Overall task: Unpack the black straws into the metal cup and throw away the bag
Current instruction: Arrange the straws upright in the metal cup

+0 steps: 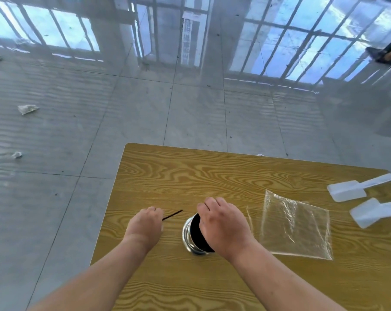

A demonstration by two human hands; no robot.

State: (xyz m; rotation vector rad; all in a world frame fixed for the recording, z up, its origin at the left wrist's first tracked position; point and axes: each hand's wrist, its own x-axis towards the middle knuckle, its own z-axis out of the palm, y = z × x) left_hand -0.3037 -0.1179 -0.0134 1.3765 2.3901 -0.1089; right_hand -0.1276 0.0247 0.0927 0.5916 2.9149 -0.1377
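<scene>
A shiny metal cup (188,236) stands on the wooden table (212,171), its mouth filled with black. My right hand (223,225) lies over the cup's right side and top, fingers curled, hiding part of the rim; whether it grips the cup or the straws I cannot tell. To the cup's left, my left hand (146,223) pinches one thin black straw (173,214), which points up and to the right. An empty clear plastic bag (295,225) lies flat on the table to the right of the cup.
Two white plastic pieces (347,190) (369,212) lie at the table's right edge. The table's left edge runs close beside my left hand. Scraps of crumpled plastic (27,108) lie on the glossy tiled floor to the left. A person's foot (387,52) shows at top right.
</scene>
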